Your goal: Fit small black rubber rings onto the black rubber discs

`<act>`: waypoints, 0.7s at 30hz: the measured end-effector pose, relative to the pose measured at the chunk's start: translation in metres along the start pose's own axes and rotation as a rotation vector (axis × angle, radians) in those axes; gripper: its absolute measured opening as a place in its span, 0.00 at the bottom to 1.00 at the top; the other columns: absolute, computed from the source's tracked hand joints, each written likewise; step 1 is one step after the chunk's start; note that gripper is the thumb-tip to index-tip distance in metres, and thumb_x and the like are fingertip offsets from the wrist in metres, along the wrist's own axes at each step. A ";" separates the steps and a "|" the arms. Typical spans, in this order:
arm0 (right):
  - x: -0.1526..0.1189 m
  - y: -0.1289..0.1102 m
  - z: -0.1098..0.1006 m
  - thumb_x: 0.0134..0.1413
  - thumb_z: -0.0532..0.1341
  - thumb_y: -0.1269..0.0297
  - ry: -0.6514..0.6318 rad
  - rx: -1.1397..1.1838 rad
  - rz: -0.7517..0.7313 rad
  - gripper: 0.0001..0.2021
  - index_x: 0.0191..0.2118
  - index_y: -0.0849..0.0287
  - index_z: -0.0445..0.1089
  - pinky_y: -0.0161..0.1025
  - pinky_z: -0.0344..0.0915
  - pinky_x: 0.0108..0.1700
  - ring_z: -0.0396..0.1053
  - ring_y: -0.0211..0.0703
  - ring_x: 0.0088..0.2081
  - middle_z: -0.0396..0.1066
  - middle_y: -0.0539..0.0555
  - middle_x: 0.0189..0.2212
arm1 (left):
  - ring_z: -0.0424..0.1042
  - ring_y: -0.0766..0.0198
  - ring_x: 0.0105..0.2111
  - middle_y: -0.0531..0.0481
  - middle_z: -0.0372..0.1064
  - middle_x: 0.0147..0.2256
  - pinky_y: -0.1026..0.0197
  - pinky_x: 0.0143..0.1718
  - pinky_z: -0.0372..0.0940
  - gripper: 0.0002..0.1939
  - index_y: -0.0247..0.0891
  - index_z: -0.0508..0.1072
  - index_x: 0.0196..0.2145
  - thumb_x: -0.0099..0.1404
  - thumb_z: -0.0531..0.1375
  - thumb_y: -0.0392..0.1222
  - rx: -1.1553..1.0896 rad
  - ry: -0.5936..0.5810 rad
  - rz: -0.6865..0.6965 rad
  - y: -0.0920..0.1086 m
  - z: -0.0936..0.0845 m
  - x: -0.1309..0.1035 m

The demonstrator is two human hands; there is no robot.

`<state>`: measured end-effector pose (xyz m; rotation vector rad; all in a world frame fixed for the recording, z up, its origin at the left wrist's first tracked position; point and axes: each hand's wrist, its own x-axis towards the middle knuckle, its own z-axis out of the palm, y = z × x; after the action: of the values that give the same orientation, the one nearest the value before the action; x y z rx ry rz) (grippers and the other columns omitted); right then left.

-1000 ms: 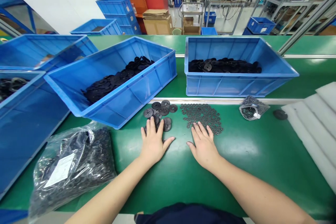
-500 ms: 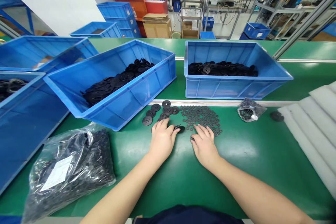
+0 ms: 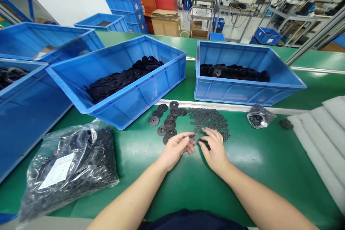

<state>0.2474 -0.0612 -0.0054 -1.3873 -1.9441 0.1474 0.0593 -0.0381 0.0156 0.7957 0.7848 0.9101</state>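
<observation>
My left hand (image 3: 176,148) is closed on a black disc (image 3: 191,136), which shows almost edge-on between thumb and fingers. Just to the right, my right hand (image 3: 215,148) is curled with thumb and forefinger close together on a tiny dark piece that looks like a small ring. The two hands are a short gap apart, low over the green table (image 3: 185,183). Beyond my right fingers lies a spread of small dark rings (image 3: 211,118). Loose black discs (image 3: 169,124), some overlapping, lie beyond my left hand.
Blue bins of black discs stand at the back left (image 3: 151,86) and back right (image 3: 242,91). A large clear bag of dark parts (image 3: 94,161) lies at left. To the right are a small bag (image 3: 260,116), a single disc (image 3: 286,124) and white foam sheets (image 3: 318,133).
My left hand has come away from the loose discs, moving right and nearer me with a disc in it. My right hand has shifted slightly right. The camera view has also shifted.
</observation>
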 end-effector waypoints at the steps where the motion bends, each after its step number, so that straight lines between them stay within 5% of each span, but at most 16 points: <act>1: 0.000 0.000 -0.001 0.63 0.58 0.66 0.019 0.023 -0.003 0.04 0.41 0.56 0.70 0.57 0.57 0.61 0.65 0.51 0.57 0.72 0.59 0.51 | 0.73 0.64 0.28 0.42 0.74 0.35 0.62 0.31 0.65 0.26 0.31 0.75 0.46 0.61 0.64 0.57 -0.069 -0.013 -0.015 0.001 0.000 0.001; 4: 0.001 -0.002 -0.005 0.63 0.59 0.68 0.062 0.095 -0.016 0.04 0.42 0.56 0.69 0.56 0.59 0.60 0.66 0.50 0.56 0.72 0.58 0.51 | 0.73 0.63 0.28 0.40 0.75 0.35 0.61 0.30 0.65 0.24 0.30 0.74 0.44 0.62 0.64 0.55 -0.137 -0.012 -0.060 0.004 -0.001 0.002; 9: 0.001 -0.011 -0.011 0.62 0.60 0.70 0.068 0.181 -0.069 0.07 0.45 0.55 0.69 0.56 0.64 0.57 0.65 0.51 0.57 0.72 0.59 0.51 | 0.76 0.59 0.30 0.46 0.75 0.35 0.55 0.35 0.71 0.33 0.37 0.62 0.58 0.59 0.68 0.47 -0.028 0.029 -0.082 -0.002 0.004 -0.001; 16: 0.000 -0.019 -0.010 0.62 0.59 0.72 -0.029 0.211 -0.172 0.09 0.46 0.55 0.70 0.55 0.67 0.55 0.65 0.50 0.57 0.72 0.58 0.50 | 0.73 0.61 0.39 0.43 0.72 0.43 0.56 0.41 0.72 0.21 0.36 0.73 0.48 0.64 0.63 0.53 -0.020 -0.138 -0.098 -0.010 0.016 -0.006; 21: 0.000 -0.017 -0.008 0.62 0.60 0.71 -0.029 0.199 -0.160 0.08 0.45 0.56 0.72 0.55 0.67 0.55 0.66 0.50 0.56 0.73 0.58 0.49 | 0.74 0.60 0.40 0.44 0.72 0.43 0.54 0.44 0.71 0.20 0.37 0.74 0.48 0.64 0.64 0.51 -0.039 -0.146 -0.098 -0.011 0.014 -0.006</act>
<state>0.2394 -0.0705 0.0088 -1.1027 -1.9961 0.2779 0.0727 -0.0509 0.0148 0.7736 0.6709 0.7687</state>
